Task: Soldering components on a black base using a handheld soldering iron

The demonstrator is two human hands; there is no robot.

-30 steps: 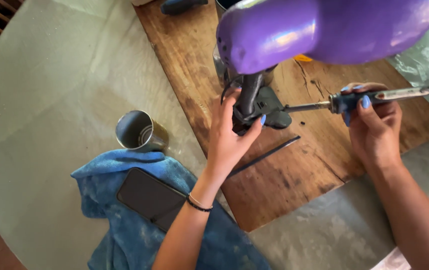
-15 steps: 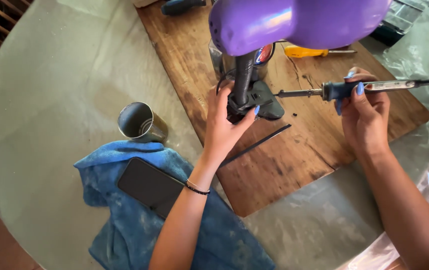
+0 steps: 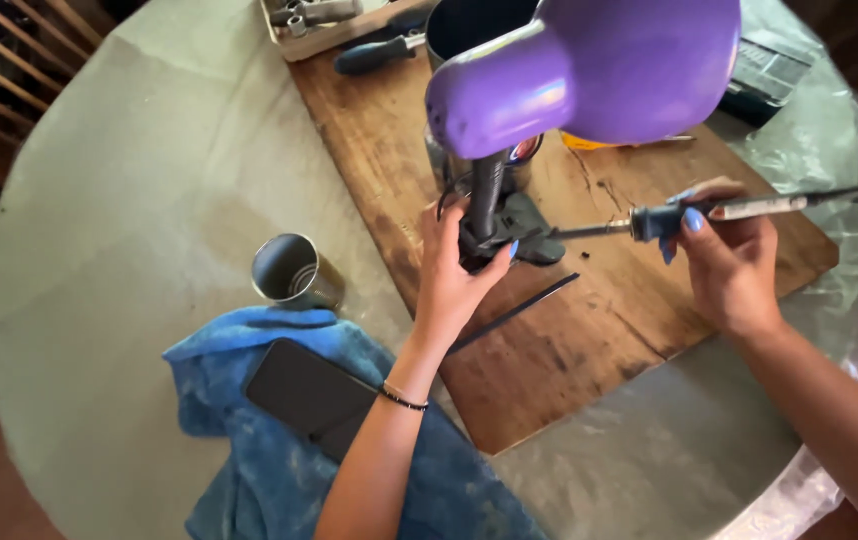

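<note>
Two hands work: my left hand (image 3: 454,265) wraps the dark lamp base (image 3: 499,232), while my right hand (image 3: 724,255) pinches a screwdriver (image 3: 649,222) pointing at it.

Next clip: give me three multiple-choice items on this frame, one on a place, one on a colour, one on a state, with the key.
1. Where does the phone lie?
A. on the blue cloth
B. on the wooden board
C. inside the tin can

2. What colour is the lamp shade?
A. green
B. purple
C. white

3. What is the right hand doing?
A. resting flat on the table
B. holding the phone
C. gripping a soldering iron whose tip points at the lamp base

Key: 1 A, the dark phone sits on the crumpled cloth, clear of the board. 2 B, the shade over the board is purple. 3 C, the fingers are closed round the iron's handle, while the left hand holds the lamp base.
</note>
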